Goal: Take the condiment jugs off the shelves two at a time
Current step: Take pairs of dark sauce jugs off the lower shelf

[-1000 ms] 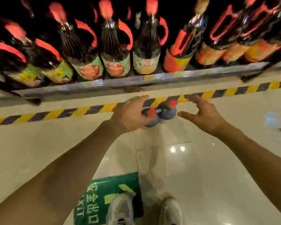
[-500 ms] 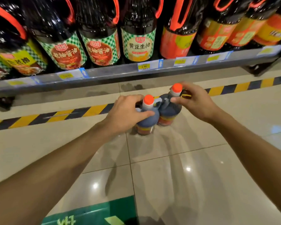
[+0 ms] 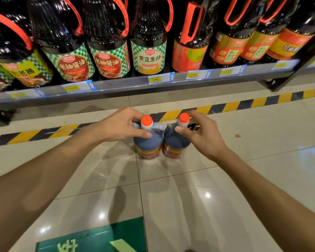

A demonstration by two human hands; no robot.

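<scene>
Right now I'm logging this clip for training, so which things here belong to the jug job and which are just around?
In the job:
left jug, gripped by left hand
right jug, gripped by right hand
shelved jugs
shelf

Just around:
price tags
hazard-striped floor tape
green floor sign

two bare forearms reach in from the lower corners — no sleeves, watch or rings showing. left hand [image 3: 116, 127] and right hand [image 3: 204, 137] are ungloved — nails short.
</scene>
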